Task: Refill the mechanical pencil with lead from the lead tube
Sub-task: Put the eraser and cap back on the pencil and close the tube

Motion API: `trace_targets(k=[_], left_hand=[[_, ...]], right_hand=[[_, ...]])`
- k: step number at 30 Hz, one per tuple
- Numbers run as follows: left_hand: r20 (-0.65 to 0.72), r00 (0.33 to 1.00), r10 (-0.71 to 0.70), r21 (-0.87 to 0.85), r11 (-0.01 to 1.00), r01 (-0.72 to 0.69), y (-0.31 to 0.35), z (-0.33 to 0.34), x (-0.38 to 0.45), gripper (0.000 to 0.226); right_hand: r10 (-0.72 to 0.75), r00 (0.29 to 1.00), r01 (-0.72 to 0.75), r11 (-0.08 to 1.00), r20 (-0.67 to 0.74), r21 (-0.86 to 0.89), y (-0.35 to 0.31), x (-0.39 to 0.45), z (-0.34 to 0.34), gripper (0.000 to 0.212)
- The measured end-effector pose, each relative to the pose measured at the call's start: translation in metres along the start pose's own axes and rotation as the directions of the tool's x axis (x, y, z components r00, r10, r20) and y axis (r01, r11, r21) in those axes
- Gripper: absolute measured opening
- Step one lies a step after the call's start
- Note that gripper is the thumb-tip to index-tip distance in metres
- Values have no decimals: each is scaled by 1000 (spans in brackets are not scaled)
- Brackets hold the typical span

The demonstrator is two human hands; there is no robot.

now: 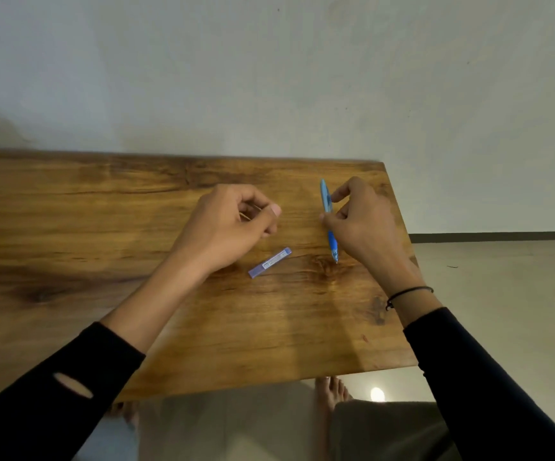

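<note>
A blue mechanical pencil (326, 201) stands nearly upright over the wooden table (103, 227), tip down near the wood. My right hand (359, 221) grips its middle with thumb and fingertips. My left hand (232, 227) hovers to the left with fingers curled and thumb pressed to the forefinger; whether it pinches a lead is too small to tell. The flat translucent purple lead tube (270, 262) lies on the table between both hands, slanted, touched by neither.
The table's right edge (402, 227) runs close to my right hand, and its near edge (269, 380) lies toward me. A pale wall stands behind the table. Bare feet and floor show below the near edge.
</note>
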State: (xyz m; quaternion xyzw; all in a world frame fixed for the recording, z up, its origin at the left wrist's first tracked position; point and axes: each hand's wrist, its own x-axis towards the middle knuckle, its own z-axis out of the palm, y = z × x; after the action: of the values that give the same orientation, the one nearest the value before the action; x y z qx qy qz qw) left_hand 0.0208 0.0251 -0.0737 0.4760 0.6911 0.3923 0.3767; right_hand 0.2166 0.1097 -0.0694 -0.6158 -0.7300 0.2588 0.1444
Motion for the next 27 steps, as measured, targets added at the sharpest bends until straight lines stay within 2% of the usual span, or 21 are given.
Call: trace_targets(k=[5,11,12,14,16,18,20,23,25,27], left_hand=[[-13,1000,-4,14,1000,4,1,-3,1,12],[-30,999,-13,-6,1000,13,1,-6,1,11],[-38,999,-15,-12,1000,14,2,-6,1,11],[-57,998,-15,-23,1000,14,3,-7,2,11],[-79,997,-15,-33,999,13,3,-9,3,11],[-106,994,-11,-31,999,7,4,-11,4,11],[-126,992,-10,-24,1000,7,3,-13,4,11],[-147,989,-25,-34,999,21,2,-17,7,11],[-151,988,-36,-42,999,30,3,-20,9,12],[-148,988,-47,-47,998,41,3,-23,10,11]], right_hand=[[60,997,-58,997,46,-42,7,6,11,34],[13,999,-9,995,45,-98,7,7,8,38],[-36,999,38,993,21,-116,5,6,6,35],[-238,971,236,954,12,-187,1,2,3,29],[-466,871,491,826,152,-279,-6,-5,3,32],[-558,763,645,695,327,-318,-13,-15,9,33],[-587,703,709,623,401,-331,-17,-22,17,29],[-620,677,736,589,398,-334,-19,-24,19,19],[-604,685,727,605,408,-324,-20,-22,16,13],[-568,709,693,671,418,-264,-21,-20,10,9]])
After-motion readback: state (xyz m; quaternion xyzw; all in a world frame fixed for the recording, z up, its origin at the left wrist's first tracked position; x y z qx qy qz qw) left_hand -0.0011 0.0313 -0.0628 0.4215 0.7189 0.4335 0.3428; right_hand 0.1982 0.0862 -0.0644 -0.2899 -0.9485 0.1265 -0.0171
